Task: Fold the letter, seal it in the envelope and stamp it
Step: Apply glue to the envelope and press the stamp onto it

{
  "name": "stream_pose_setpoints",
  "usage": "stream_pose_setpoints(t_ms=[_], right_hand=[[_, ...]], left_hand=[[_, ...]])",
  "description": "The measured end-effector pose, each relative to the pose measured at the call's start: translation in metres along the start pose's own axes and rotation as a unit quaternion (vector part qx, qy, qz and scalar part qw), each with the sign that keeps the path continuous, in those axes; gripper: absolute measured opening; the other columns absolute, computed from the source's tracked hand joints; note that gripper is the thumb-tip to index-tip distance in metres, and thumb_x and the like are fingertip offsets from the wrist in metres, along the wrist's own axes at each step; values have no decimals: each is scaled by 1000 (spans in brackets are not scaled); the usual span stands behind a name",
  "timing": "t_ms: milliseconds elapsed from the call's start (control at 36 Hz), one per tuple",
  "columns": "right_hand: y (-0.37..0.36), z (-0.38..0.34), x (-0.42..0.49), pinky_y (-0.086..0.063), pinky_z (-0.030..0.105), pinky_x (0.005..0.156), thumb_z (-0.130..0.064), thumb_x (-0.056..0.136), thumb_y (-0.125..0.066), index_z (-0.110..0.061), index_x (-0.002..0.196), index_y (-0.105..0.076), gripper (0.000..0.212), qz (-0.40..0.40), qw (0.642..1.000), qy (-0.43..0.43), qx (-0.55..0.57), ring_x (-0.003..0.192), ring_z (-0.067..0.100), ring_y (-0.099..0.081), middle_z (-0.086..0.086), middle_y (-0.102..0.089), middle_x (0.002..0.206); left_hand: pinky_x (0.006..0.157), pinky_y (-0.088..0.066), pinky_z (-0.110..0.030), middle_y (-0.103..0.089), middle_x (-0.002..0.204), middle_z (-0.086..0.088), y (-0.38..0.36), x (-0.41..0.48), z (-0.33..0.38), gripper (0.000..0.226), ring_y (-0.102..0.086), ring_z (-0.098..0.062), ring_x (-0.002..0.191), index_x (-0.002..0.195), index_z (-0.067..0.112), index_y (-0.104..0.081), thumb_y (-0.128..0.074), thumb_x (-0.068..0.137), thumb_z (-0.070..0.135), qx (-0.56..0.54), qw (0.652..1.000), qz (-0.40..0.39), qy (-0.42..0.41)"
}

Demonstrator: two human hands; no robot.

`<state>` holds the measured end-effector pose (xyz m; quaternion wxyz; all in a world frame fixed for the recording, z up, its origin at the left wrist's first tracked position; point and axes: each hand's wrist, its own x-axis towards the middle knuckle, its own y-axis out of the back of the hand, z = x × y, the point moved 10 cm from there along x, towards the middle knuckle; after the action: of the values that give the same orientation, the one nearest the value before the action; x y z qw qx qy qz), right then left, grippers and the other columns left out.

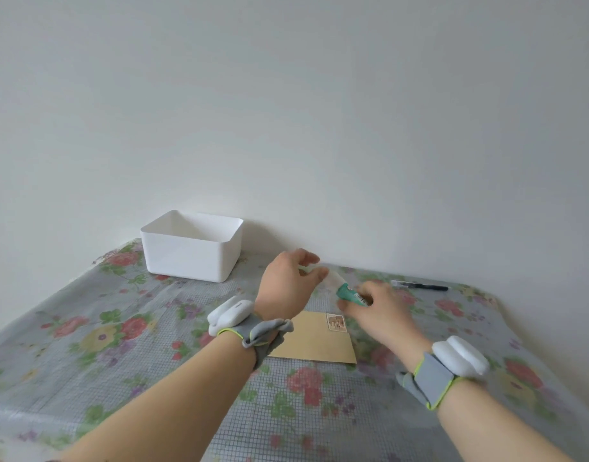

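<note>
A tan envelope (314, 343) lies flat on the flowered tablecloth, partly covered by my left wrist. A small brown stamp (335, 322) sits at its upper right corner. Above the envelope both hands meet around a glue stick. My right hand (374, 306) grips the teal glue stick body (349, 295). My left hand (291, 283) pinches its clear cap (333, 280) at the far end. I cannot tell whether the cap is on or apart from the body. No letter is visible.
A white plastic bin (193, 246) stands at the back left against the wall. A black pen (423, 286) lies at the back right near the wall. The table (120, 361) has a floral cloth; white sensor bands sit on both wrists.
</note>
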<state>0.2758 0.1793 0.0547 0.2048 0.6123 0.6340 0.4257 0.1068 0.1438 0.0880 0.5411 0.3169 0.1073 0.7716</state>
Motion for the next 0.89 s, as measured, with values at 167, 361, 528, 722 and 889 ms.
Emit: stream_pose_setpoints(t_ms=[167,361,528,722,889], right_hand=[[30,61,22,-26,29,53,-38,74,-77,-9,58,-53,40,43,992,-76,90,51,21,-44,6,-48,54],[39,110,57,-51,38,72,-19,75,-75,-18,77,-68,7,125,980,-106,113,81,30,-66,9,-73,81],[28,126,85,-50,40,76,-14,81,-66,-9,95,-65,14,113,980,-114,117,89,35,-64,14,-71,95],[20,131,102,-45,36,76,-15,86,-62,-7,108,-58,23,94,986,-112,82,95,34,-61,14,-68,105],[19,130,102,-45,35,73,-16,85,-64,-9,99,-58,17,98,988,-104,63,93,34,-63,15,-70,102]], left_hand=[[83,-44,-24,-54,121,2,-27,-6,-33,28,-58,-10,102,110,22,-63,-55,91,41,102,991,-85,5],[81,-40,-23,-55,120,3,-42,7,-45,24,-55,-9,106,109,24,-64,-55,91,37,168,981,-99,-1],[83,-39,-24,-54,120,4,-51,20,-52,22,-54,-11,105,106,25,-66,-54,91,36,201,972,-118,-11],[82,-38,-24,-53,119,5,-53,29,-60,20,-54,-12,105,104,25,-66,-54,91,35,203,970,-133,-16],[82,-38,-25,-55,121,4,-51,32,-64,19,-53,-12,107,104,26,-66,-55,91,35,203,970,-134,-11]])
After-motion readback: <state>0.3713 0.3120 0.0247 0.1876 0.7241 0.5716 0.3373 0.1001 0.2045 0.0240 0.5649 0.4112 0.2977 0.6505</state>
